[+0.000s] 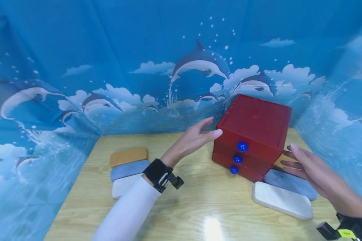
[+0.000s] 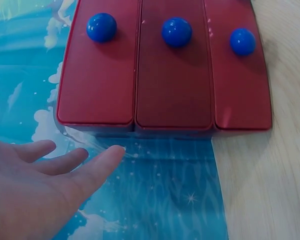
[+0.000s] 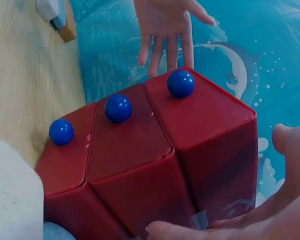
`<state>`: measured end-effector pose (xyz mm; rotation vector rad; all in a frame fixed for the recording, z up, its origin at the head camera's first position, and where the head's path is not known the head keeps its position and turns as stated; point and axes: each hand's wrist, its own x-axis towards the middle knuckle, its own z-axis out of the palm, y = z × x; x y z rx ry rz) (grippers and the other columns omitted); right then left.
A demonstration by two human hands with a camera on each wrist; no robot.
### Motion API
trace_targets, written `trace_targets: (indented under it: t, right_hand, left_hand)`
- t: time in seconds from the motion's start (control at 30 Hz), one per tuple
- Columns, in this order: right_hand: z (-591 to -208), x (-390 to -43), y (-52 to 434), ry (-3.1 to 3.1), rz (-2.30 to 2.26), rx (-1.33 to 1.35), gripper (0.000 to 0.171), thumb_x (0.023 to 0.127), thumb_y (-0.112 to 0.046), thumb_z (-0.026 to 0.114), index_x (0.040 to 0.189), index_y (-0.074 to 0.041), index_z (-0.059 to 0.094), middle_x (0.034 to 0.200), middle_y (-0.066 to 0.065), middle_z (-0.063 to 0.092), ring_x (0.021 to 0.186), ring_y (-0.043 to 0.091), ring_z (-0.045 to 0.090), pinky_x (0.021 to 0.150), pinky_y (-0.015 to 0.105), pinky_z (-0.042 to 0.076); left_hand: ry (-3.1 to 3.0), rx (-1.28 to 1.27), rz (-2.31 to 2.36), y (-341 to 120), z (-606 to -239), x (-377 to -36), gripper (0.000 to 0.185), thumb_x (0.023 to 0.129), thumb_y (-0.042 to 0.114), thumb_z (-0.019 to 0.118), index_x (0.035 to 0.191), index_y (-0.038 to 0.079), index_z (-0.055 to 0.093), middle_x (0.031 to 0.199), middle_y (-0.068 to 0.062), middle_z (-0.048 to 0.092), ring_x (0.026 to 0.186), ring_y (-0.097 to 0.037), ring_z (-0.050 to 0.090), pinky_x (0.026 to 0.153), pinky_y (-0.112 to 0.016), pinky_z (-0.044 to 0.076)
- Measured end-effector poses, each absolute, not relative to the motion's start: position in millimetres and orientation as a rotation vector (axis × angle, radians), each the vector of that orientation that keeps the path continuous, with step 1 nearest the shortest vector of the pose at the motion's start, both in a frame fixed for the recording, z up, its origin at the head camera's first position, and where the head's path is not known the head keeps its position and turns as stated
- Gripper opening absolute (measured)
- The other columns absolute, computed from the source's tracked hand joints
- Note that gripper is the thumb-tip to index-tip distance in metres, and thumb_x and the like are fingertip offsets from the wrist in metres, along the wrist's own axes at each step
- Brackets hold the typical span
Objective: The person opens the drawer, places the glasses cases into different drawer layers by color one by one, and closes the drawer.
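Drawers all closed on red chest (image 1: 253, 134), contents hidden, left hand (image 1: 196, 137) and right hand (image 1: 307, 167) spread wide either side, nothing gripped.

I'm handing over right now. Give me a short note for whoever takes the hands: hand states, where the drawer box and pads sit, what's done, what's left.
Left hand: open, fingertips at the upper left edge of the red drawer box; contact unclear.
Right hand: open, beside the box's right side, gripping nothing.
Box: on the wooden table, all three drawers shut, blue knobs facing the person.
Pads: orange, blue and white stack at left; white pad and blue pad at right.
Done: nothing opened.
Left: probably grasping the box.
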<state>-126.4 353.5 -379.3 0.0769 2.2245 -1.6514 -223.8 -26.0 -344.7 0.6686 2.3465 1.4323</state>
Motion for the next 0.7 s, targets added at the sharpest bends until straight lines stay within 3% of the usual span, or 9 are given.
trace_targets:
  t: [0.07,0.13,0.23,0.37,0.53,0.7]
  right_hand:
    - [-379,-128,352,2.182,-1.710,0.060,0.080,0.111,-0.052,0.022,0.164,0.001,-0.007,0.168,0.021,0.029,0.104,-0.012,0.064,0.090,0.023,0.060]
    - [-379,-130,349,2.125,-1.792,0.041,0.074,0.112,-0.049,0.026,0.167,-0.005,0.002,0.153,0.000,0.052,0.106,-0.007,0.067,0.089,0.025,0.061]
    - [-379,-133,345,2.068,-1.876,0.013,0.069,0.113,-0.043,0.030,0.166,-0.004,0.011,0.125,-0.027,0.062,0.108,-0.001,0.070,0.089,0.026,0.062]
    - [-378,-134,340,2.028,-1.916,0.034,0.068,0.113,-0.043,0.033,0.163,0.000,0.014,0.120,-0.025,0.066,0.106,0.000,0.071,0.088,0.026,0.062]
    - [-377,-134,337,1.936,-1.987,0.086,0.050,0.112,-0.043,0.035,0.156,-0.018,0.032,0.119,-0.021,0.069,0.105,0.004,0.072,0.087,0.027,0.062]
    - [-374,-136,332,1.921,-2.003,0.101,0.041,0.111,-0.043,0.039,0.148,-0.024,0.041,0.118,-0.020,0.070,0.104,0.006,0.072,0.088,0.028,0.062]
  left_hand:
    - [2.337,0.645,1.431,-22,-343,-225,0.083,0.091,0.076,0.058,0.162,0.041,0.030,0.167,0.005,0.039,0.146,-0.024,0.050,0.110,-0.059,0.048]
    - [2.331,0.621,1.429,-18,-342,-227,0.082,0.091,0.073,0.058,0.161,0.041,0.030,0.166,0.005,0.039,0.146,-0.024,0.049,0.110,-0.059,0.048]
    - [2.344,0.600,1.419,-12,-341,-229,0.081,0.093,0.072,0.058,0.161,0.039,0.032,0.166,0.006,0.039,0.148,-0.023,0.047,0.112,-0.059,0.046]
    - [2.344,0.610,1.413,-5,-340,-234,0.081,0.093,0.072,0.057,0.162,0.036,0.033,0.167,0.005,0.039,0.152,-0.022,0.041,0.116,-0.058,0.043]
    - [2.321,0.595,1.409,1,-339,-240,0.084,0.093,0.072,0.057,0.163,0.032,0.032,0.167,0.003,0.039,0.152,-0.023,0.042,0.115,-0.056,0.045]
    - [2.286,0.564,1.421,6,-339,-247,0.089,0.093,0.071,0.058,0.164,0.026,0.031,0.165,0.000,0.042,0.146,-0.023,0.048,0.109,-0.046,0.053]
